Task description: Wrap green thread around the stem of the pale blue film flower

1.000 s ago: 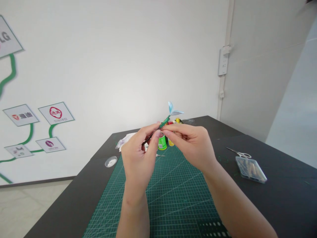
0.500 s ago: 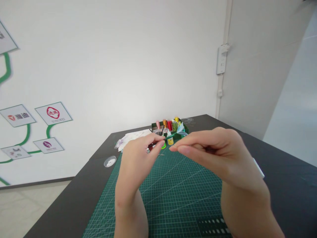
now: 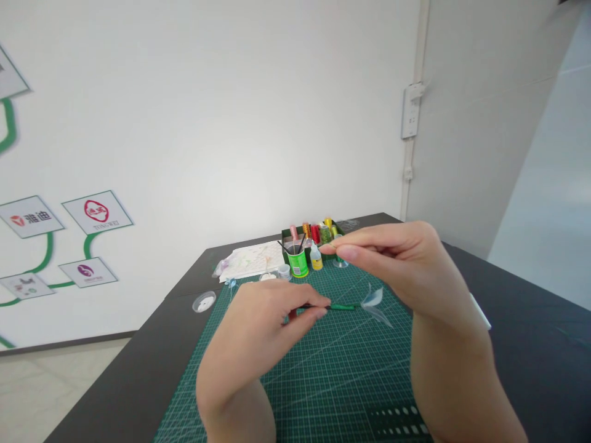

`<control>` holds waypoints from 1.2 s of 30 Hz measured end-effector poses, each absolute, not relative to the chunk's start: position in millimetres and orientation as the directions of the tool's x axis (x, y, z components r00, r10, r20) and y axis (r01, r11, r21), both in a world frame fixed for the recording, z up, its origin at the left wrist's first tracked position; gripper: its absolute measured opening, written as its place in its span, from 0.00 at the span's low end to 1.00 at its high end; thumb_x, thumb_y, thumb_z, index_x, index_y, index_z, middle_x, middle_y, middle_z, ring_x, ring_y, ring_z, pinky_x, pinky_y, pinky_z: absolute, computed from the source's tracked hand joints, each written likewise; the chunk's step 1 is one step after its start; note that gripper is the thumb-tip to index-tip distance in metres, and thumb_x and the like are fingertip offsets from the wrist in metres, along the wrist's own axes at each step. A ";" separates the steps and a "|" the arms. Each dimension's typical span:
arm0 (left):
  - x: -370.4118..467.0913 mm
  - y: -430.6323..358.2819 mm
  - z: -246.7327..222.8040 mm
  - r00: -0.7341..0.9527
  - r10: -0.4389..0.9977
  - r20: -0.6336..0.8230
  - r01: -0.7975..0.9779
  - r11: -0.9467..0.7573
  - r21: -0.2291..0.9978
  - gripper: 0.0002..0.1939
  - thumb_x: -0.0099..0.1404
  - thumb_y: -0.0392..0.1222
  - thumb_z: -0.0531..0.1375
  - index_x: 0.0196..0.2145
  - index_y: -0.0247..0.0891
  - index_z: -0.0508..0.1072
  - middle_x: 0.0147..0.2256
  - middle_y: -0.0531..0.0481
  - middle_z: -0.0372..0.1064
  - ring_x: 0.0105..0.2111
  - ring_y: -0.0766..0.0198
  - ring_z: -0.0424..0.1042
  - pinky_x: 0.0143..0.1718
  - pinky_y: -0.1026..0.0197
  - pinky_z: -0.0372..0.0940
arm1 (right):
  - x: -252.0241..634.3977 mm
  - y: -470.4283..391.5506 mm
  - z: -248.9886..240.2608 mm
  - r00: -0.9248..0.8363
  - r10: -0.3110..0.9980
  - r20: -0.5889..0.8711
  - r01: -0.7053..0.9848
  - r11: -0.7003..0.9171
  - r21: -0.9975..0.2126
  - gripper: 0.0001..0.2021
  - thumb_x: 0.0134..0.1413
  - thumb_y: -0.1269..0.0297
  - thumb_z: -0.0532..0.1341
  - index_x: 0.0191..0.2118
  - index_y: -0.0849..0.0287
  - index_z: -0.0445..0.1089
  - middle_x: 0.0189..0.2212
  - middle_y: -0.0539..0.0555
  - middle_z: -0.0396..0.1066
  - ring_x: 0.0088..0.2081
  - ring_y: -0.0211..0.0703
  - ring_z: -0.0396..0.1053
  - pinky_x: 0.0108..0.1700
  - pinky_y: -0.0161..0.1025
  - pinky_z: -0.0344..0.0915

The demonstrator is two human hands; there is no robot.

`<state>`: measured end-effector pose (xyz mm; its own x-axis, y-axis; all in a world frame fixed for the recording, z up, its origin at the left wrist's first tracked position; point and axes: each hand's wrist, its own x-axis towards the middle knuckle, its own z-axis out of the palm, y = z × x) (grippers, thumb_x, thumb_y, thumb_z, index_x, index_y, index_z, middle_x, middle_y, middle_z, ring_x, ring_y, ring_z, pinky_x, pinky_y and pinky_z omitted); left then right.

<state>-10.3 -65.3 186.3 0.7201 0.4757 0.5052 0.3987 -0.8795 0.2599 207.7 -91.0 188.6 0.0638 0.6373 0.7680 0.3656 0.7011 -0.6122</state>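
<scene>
Over the cutting mat, my left hand [image 3: 272,320] pinches a dark thin stem whose green-wrapped part [image 3: 342,307] sticks out to the right. Pale blue translucent petals [image 3: 373,299] spread from the stem's far end. Higher and to the right, my right hand [image 3: 397,252] is closed, with thumb and fingertips pressed together. What lies between those fingertips is too small to name. The two hands are apart, and the petals hang below the right hand without touching it.
On the green mat [image 3: 318,369] stand a green can [image 3: 298,263] with thin tools, and a yellow-labelled bottle [image 3: 316,257]. Behind is a box with thread spools [image 3: 315,233]. White sheets [image 3: 249,261] lie back left, a small dish [image 3: 204,301] at left.
My left hand has moved down with the stem, and the petals now point right, away from my right hand. My right hand has risen slightly. The green can has come into view.
</scene>
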 end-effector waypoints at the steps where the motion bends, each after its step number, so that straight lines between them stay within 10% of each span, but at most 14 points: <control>1: -10.4 -65.8 186.2 0.719 0.465 0.516 0.391 -0.885 0.253 0.07 0.69 0.34 0.65 0.40 0.45 0.81 0.35 0.59 0.82 0.32 0.67 0.79 0.32 0.66 0.67 | 207.8 -89.8 189.0 0.066 0.641 0.765 0.370 0.696 -0.615 0.06 0.58 0.61 0.70 0.34 0.50 0.87 0.24 0.53 0.78 0.26 0.41 0.71 0.25 0.36 0.63; 15: -13.8 -76.1 186.8 0.692 0.393 0.606 0.382 -0.911 0.155 0.04 0.69 0.34 0.66 0.38 0.43 0.77 0.29 0.60 0.77 0.27 0.69 0.75 0.29 0.66 0.63 | 215.8 -63.1 187.4 -0.070 0.740 0.669 0.275 0.659 -0.700 0.08 0.59 0.59 0.69 0.35 0.52 0.86 0.25 0.51 0.79 0.27 0.39 0.72 0.39 0.42 0.74; 36: -13.9 -79.5 189.6 0.487 0.242 0.839 0.332 -0.940 0.079 0.06 0.70 0.36 0.65 0.39 0.47 0.77 0.31 0.57 0.81 0.29 0.66 0.79 0.32 0.62 0.73 | 213.9 -60.3 184.1 -0.072 0.741 0.667 0.334 0.648 -0.684 0.11 0.58 0.53 0.70 0.34 0.53 0.85 0.21 0.50 0.76 0.25 0.38 0.67 0.35 0.40 0.71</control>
